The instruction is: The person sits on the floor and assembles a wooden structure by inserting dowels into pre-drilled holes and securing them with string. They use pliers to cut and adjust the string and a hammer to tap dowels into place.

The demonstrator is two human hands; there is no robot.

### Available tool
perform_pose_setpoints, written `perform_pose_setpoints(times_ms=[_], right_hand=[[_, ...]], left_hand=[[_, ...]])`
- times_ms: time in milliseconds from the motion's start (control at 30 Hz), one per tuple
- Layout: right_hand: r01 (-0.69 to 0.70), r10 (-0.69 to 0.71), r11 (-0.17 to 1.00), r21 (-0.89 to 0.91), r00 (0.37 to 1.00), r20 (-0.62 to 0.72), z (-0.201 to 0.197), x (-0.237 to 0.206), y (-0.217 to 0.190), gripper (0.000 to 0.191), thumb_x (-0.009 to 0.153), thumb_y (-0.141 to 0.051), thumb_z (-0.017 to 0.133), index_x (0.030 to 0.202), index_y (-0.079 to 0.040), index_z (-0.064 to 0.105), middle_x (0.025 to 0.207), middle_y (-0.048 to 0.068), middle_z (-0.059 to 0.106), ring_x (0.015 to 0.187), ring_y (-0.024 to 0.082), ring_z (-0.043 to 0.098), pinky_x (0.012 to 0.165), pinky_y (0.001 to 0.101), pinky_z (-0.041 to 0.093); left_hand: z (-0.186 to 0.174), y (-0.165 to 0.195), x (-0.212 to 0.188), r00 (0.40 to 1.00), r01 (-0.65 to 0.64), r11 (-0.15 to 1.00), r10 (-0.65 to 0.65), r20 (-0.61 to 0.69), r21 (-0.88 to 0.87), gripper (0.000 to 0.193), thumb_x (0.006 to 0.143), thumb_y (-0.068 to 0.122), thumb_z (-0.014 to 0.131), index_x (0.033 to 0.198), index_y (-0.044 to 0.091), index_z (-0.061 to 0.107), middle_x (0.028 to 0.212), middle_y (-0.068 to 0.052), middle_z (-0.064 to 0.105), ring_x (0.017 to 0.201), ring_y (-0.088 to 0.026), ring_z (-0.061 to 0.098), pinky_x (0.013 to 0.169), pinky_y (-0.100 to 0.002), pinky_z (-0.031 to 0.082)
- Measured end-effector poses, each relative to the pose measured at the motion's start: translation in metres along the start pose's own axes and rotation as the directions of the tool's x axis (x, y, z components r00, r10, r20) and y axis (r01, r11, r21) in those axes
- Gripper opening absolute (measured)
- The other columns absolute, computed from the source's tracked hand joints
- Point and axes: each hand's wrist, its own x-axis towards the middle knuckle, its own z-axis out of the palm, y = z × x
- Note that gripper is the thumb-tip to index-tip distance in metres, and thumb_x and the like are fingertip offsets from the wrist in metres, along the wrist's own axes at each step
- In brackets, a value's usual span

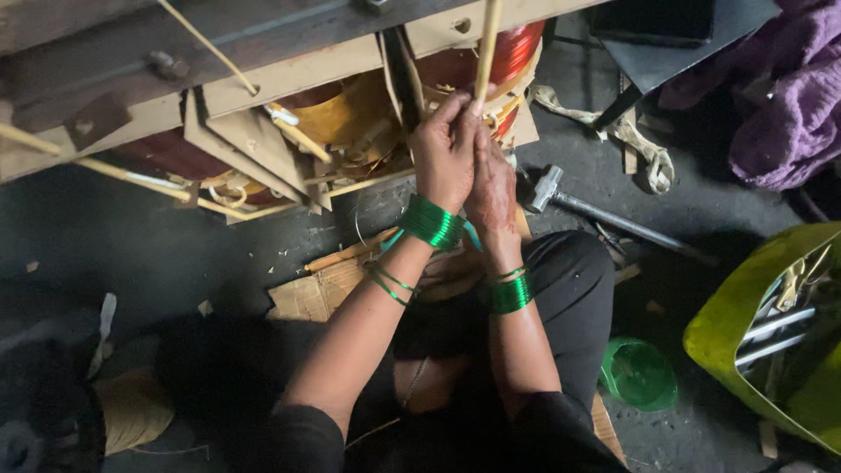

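My left hand (445, 153) and my right hand (493, 188) are pressed together around a long thin wooden stick (487, 48) that stands upright at the side of a large wound coil. The coil (350, 109) has red-orange copper windings (517, 48), yellow insulation and pale wooden strips and wedges (241, 144) pushed into it. Both wrists wear green bangles (431, 222). The fingers of both hands close on the stick's lower part, just beside the windings.
A hammer (547, 187) lies on the dark floor right of my hands. A knotted cloth strip (644, 153) is beyond it. A yellow-green bin (727, 337) holding tools sits at right, a green bowl (638, 375) near my knee, purple fabric (788, 96) at top right, cardboard (307, 293) underneath.
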Motion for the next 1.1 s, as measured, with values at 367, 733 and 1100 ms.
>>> perform_pose_setpoints(times_ms=[367, 733, 1100], right_hand=[[-0.227, 0.245, 0.969, -0.102, 0.795, 0.555, -0.008, -0.044, -0.027, 0.037, 0.093, -0.031, 0.079, 0.125, -0.012, 0.072, 0.114, 0.013, 0.077, 0.102, 0.031, 0.075, 0.088, 0.0443, 0.058], [0.265, 0.021, 0.927, -0.264, 0.668, 0.744, 0.107, -0.102, -0.007, 0.058, 0.079, -0.024, 0.080, 0.132, -0.005, 0.067, 0.127, 0.020, 0.062, 0.121, 0.039, 0.055, 0.095, 0.0548, 0.044], [0.719, -0.281, 0.605, -0.342, 0.594, 0.754, 0.125, -0.106, -0.033, 0.056, 0.099, -0.041, 0.065, 0.144, -0.007, 0.057, 0.148, 0.024, 0.051, 0.136, 0.046, 0.047, 0.110, 0.0617, 0.038]], left_hand=[[-0.091, 0.065, -0.066, 0.942, -0.324, 0.736, 0.310, 0.130, 0.595, 0.023, 0.109, 0.022, 0.063, 0.124, 0.006, 0.069, 0.112, -0.018, 0.071, 0.104, -0.035, 0.068, 0.090, -0.043, 0.053], [-0.266, 0.151, -0.230, 0.996, 0.059, 0.240, -0.082, -0.041, 0.969, 0.014, 0.104, 0.015, 0.064, 0.117, 0.010, 0.066, 0.106, -0.012, 0.068, 0.088, -0.033, 0.067, 0.072, -0.046, 0.054], [-0.273, 0.092, -0.258, 0.987, 0.144, 0.492, -0.013, -0.159, 0.858, 0.019, 0.096, 0.023, 0.069, 0.107, 0.011, 0.059, 0.081, -0.008, 0.069, 0.071, -0.030, 0.069, 0.061, -0.044, 0.054]])
